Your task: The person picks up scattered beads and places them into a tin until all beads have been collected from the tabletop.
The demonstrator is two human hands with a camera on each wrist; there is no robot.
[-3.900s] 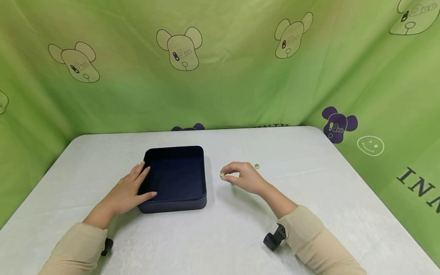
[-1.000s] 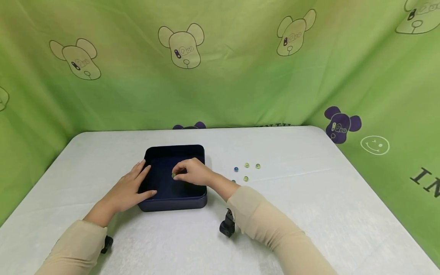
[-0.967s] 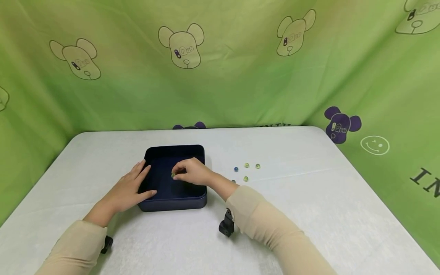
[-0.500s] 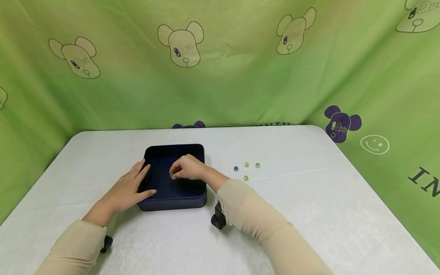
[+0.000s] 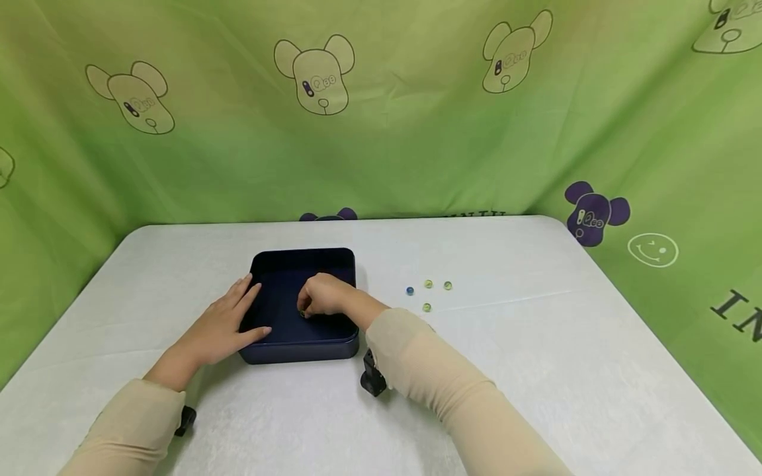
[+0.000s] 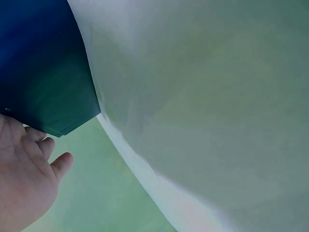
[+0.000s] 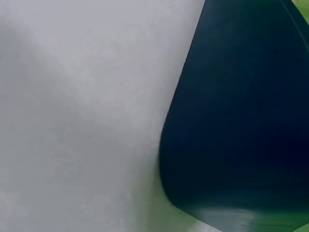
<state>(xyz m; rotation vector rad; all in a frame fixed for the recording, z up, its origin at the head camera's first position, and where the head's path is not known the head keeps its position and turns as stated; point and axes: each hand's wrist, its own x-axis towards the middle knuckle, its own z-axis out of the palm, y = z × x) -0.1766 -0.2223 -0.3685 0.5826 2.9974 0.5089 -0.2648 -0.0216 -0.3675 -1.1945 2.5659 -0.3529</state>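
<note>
Marble [image 5: 302,314]: greenish, mostly hidden | right hand [image 5: 324,294]: seemingly pinching it inside navy box [image 5: 300,352] | left hand [image 5: 221,329]: spread, touching box

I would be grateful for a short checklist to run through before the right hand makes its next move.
1. Dark blue box upright on the white table: ok.
2. Left hand at the box's left rim: ok.
3. Right hand inside the box walls: ok.
4. Pinched green marble touching the box floor: cannot tell, the fingers mostly cover it.
5. Three loose green marbles and one blue marble unobstructed, right of the box: ok.
6. Pinch visible in the right wrist view: not ok.
</note>
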